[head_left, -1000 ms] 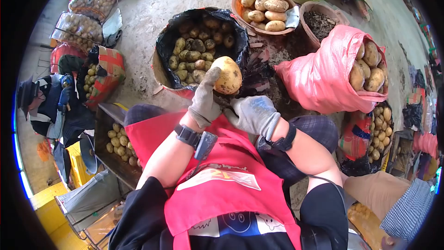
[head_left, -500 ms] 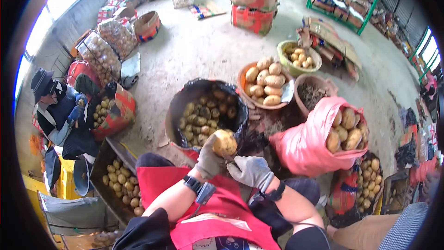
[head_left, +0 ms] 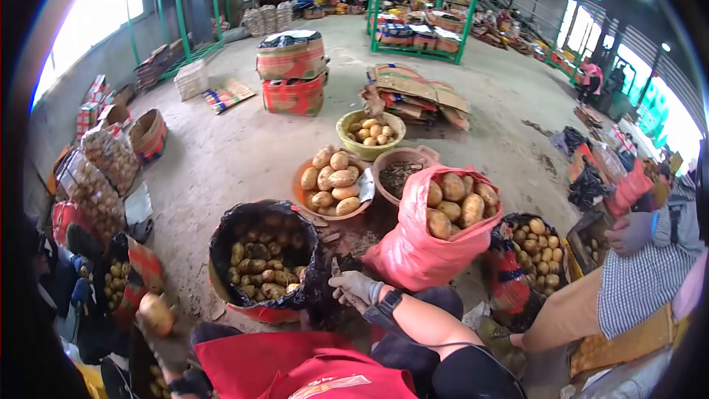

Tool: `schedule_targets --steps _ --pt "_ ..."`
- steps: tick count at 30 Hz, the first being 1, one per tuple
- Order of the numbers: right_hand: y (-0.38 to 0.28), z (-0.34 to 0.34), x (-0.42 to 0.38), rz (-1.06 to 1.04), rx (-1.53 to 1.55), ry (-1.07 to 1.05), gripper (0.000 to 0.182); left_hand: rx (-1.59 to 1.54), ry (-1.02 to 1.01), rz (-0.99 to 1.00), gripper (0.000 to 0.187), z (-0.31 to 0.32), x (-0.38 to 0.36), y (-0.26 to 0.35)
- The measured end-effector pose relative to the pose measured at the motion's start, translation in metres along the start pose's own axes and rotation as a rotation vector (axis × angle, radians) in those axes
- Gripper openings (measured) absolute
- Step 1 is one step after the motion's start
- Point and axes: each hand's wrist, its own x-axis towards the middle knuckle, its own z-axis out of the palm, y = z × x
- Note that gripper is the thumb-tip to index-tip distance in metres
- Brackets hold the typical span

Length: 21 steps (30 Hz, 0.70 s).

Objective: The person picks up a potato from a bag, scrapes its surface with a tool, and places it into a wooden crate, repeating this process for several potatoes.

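Observation:
At the lower left, my gloved left hand [head_left: 168,351] grips a large potato [head_left: 156,315] and is blurred by motion. It is over a dark bin [head_left: 140,366] with potatoes inside. My gloved right hand [head_left: 356,288] is closed around a small knife [head_left: 335,267], its blade pointing up. Just left of that hand stands a basket lined with black plastic [head_left: 314,251], holding several potatoes [head_left: 262,266]. Beyond it, an orange basin [head_left: 301,191] is heaped with large potatoes. To the right leans a pink sack [head_left: 413,240], open at the top and full of potatoes.
A yellow-green basin [head_left: 369,152] of potatoes and a brown basin of dark scraps [head_left: 399,177] stand ahead. Farther off are stacked baskets [head_left: 294,77] and flattened cardboard [head_left: 421,96]. A co-worker's gloved hand [head_left: 631,233] is at right; another person sits at left.
My hands have parted: the left carried the potato down and left, while the right stays near the basket with the knife. The view has swung up and to the right.

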Motion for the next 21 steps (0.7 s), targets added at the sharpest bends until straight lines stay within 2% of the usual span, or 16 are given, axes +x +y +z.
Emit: schedule_targets --steps 1,2,3,4,7,8,9,10,12,13,16,19,20,21 --pt "0.002 0.002 -0.001 0.018 0.020 0.001 0.025 0.020 0.068 0.060 0.070 -0.028 -0.012 0.014" --pt "0.007 0.004 0.001 0.014 0.023 0.008 0.025 0.532 0.090 0.302 0.066 -0.071 -0.028 0.012" --pt "0.015 0.004 0.007 0.121 0.085 -0.037 0.022 1.043 0.111 0.547 0.071 -0.108 -0.042 0.007" --pt "0.023 0.005 0.013 0.227 0.147 -0.083 0.019 1.278 0.210 0.429 0.070 -0.141 -0.063 0.009" --pt "0.041 0.012 0.033 0.286 0.034 -0.154 0.014 1.748 0.367 -0.129 0.068 -0.190 -0.109 -0.003" --pt "0.039 0.021 0.030 0.188 -0.162 -0.068 0.010 1.850 0.360 -0.255 0.067 -0.200 -0.121 -0.010" --pt "0.028 0.033 0.021 0.191 -0.165 -0.064 0.010 1.926 0.342 -0.358 0.067 -0.208 -0.128 -0.016" --pt "0.016 0.046 0.013 0.086 -0.428 0.021 0.013 1.989 0.315 -0.439 0.066 -0.216 -0.132 -0.023" --pt "-0.004 0.064 0.007 -0.121 -0.899 0.179 0.025 2.074 0.259 -0.548 0.065 -0.226 -0.137 -0.035" --pt "0.019 0.059 0.039 -0.433 -1.204 0.402 0.028 2.105 0.232 -0.581 0.064 -0.231 -0.138 -0.041" --pt "0.006 0.075 0.078 -0.462 -1.252 0.538 0.028 2.166 0.159 -0.654 0.063 -0.245 -0.135 -0.051" --pt "-0.004 0.093 0.111 -0.328 -1.329 0.755 0.032 2.207 0.093 -0.692 0.061 -0.255 -0.130 -0.055" --pt "0.001 0.095 0.127 -0.312 -1.361 0.802 0.042 2.218 0.070 -0.698 0.061 -0.258 -0.130 -0.057" --pt "0.005 0.100 0.133 -0.310 -1.366 0.802 0.042 2.233 0.050 -0.713 0.060 -0.262 -0.131 -0.059"
